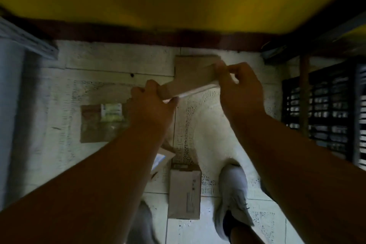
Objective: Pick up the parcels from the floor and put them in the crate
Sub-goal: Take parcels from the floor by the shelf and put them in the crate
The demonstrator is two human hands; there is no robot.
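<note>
While we stand over the pale tiled floor [111, 59], we hold a flat brown cardboard parcel [188, 83] up between both hands, well above the tiles. Our left hand [152, 103] grips its near-left end, fingers [168, 101] curled under the pale lower edge and closed on the card. Our right hand [241, 87] pinches the far-right end, fingers [231, 69] folded over the top edge and closed on it too.

The parcel looks thin, stiff and light; it keeps its shape with a hold at each end and shows no sag. We judge that plain card is not slippery, so an end grip on the short edges should serve, though a one-handed pinch at a corner might let it twist.

More parcels lie on the floor: a brown padded envelope with a white label [103, 123] to the left, a small upright brown box [185, 190] between our grey shoes [233, 200], and a white-and-blue flat packet [160, 160] partly hidden by our left forearm. A black slatted plastic crate [324, 105] sits at the right, well apart from the held parcel. Motion blur softens most edges, so the labels cannot be read.
</note>
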